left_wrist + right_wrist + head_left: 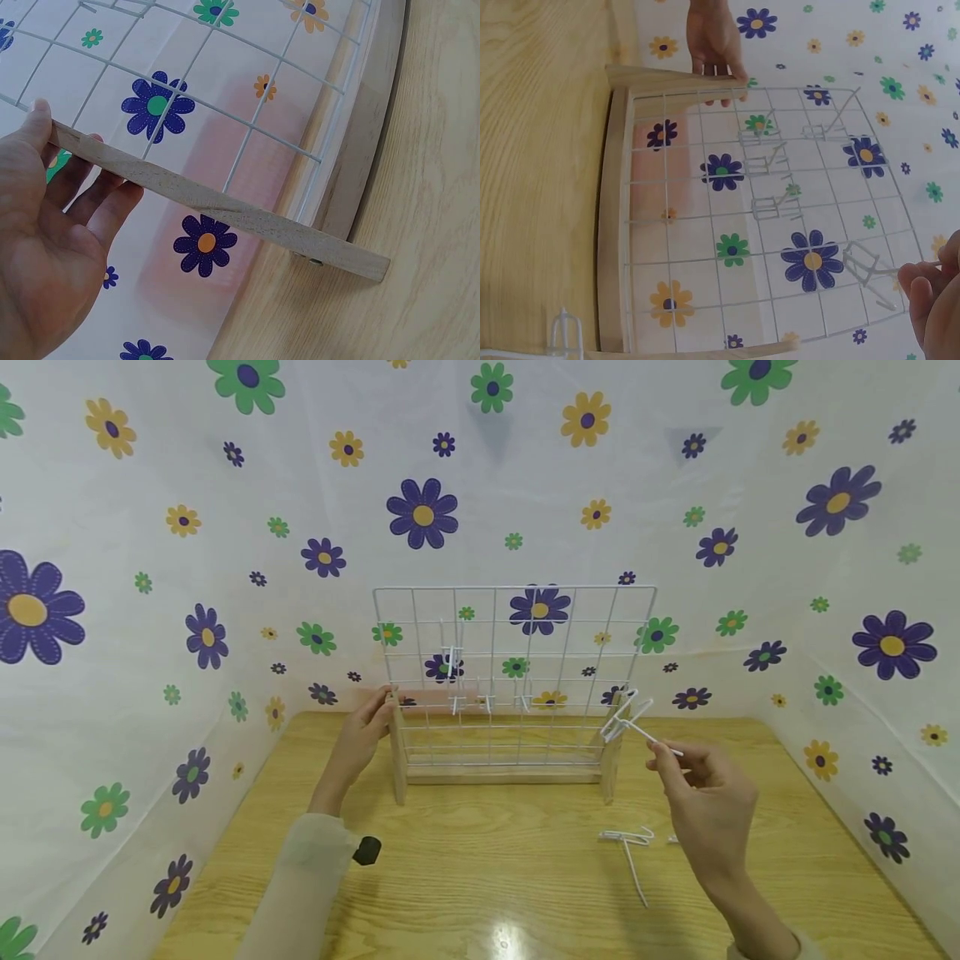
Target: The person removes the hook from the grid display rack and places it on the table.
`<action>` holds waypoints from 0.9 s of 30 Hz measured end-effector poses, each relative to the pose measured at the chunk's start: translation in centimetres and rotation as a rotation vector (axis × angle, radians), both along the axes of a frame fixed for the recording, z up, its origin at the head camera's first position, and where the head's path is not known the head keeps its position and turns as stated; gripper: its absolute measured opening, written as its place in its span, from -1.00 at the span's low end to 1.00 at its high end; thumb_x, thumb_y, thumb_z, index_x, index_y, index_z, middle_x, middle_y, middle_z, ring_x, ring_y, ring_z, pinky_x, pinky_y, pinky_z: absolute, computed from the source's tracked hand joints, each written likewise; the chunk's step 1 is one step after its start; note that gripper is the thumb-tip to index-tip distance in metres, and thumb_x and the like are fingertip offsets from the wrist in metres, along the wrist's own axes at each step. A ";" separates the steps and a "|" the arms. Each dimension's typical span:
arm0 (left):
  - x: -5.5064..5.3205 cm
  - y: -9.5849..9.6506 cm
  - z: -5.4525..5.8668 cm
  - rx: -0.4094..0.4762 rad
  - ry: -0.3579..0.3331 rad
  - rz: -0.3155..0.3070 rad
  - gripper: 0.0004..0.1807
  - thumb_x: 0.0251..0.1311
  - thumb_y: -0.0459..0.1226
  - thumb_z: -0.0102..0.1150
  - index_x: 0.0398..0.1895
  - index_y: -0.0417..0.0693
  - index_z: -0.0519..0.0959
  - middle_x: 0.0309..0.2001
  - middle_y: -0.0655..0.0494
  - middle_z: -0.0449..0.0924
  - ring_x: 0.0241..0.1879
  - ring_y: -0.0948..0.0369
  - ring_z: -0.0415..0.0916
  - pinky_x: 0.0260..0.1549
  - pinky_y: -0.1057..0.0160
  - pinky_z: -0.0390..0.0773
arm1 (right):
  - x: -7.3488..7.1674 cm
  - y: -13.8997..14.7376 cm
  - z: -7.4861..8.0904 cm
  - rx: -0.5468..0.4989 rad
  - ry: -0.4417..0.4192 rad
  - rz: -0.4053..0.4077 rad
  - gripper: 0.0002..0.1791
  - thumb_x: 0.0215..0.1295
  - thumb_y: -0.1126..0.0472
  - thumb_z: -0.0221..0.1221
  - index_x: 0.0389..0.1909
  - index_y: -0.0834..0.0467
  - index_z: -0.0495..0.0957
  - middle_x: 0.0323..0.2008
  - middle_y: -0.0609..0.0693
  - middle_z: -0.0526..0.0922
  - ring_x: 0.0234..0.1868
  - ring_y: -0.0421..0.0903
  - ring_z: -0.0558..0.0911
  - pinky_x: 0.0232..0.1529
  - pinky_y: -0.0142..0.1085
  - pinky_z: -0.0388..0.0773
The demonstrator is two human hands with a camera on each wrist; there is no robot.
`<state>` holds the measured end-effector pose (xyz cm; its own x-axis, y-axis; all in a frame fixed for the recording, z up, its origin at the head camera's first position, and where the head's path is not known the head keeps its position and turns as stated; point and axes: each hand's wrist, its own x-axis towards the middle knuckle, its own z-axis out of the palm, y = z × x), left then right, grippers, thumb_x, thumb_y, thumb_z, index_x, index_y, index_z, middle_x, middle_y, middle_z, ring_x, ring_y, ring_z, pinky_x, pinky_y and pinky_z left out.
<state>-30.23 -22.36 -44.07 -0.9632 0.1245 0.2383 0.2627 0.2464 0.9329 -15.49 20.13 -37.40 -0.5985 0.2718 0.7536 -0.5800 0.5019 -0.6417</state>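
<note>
Wire grid on a wooden stand, with hooks. The grid (492,654) rises from the stand (502,775), whose base rests on the table (480,868). The left hand (360,739) grasps the upper end of the left post (398,760), thumb on one side and fingers on the other. The right hand (708,797) pinches the long arm of the held hook (643,733) between thumb and fingers; the hook's looped end overlaps the right post (609,770) in the head view, and whether they touch cannot be told. Four hung hooks are on the grid: an upper hook (451,662) and, lower, three in a row (488,702). A loose hook (634,870) lies on the table near the right hand, which partly hides another white piece (672,840). A flowered cloth (525,468) stands behind.
</note>
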 end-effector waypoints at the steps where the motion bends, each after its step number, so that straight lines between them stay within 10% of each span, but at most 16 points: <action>1: 0.0 0.0 0.0 -0.001 0.002 -0.001 -0.36 0.65 -0.02 -0.13 0.64 -0.08 0.14 0.56 -0.08 0.22 0.47 -0.14 0.26 0.33 -0.07 0.45 | 0.0 0.0 -0.2 -0.003 -0.001 -0.002 -0.88 0.23 0.58 0.32 -0.26 0.37 0.72 -0.41 -0.32 0.73 -0.55 -0.41 0.63 -0.74 -0.60 0.29; 16: 0.5 0.2 0.7 0.015 -0.005 -0.014 -0.39 0.66 -0.10 -0.14 0.62 -0.16 0.15 0.56 -0.13 0.21 0.47 -0.17 0.25 0.34 -0.08 0.44 | 0.7 -0.1 -2.4 -0.019 -0.033 -0.029 -0.91 0.22 0.61 0.30 -0.29 0.44 0.68 -0.40 -0.40 0.71 -0.59 -0.42 0.60 -0.80 -0.56 0.25; 27: 0.0 0.0 -0.1 0.027 -0.011 -0.009 -0.39 0.67 -0.11 -0.15 0.64 -0.12 0.12 0.59 -0.10 0.15 0.49 -0.16 0.22 0.34 -0.11 0.42 | 1.3 -0.3 -4.7 -0.041 -0.183 -0.099 -0.89 0.21 0.58 0.35 -0.31 0.36 0.71 -0.52 0.09 0.74 -0.74 -0.34 0.51 -0.89 -0.50 0.20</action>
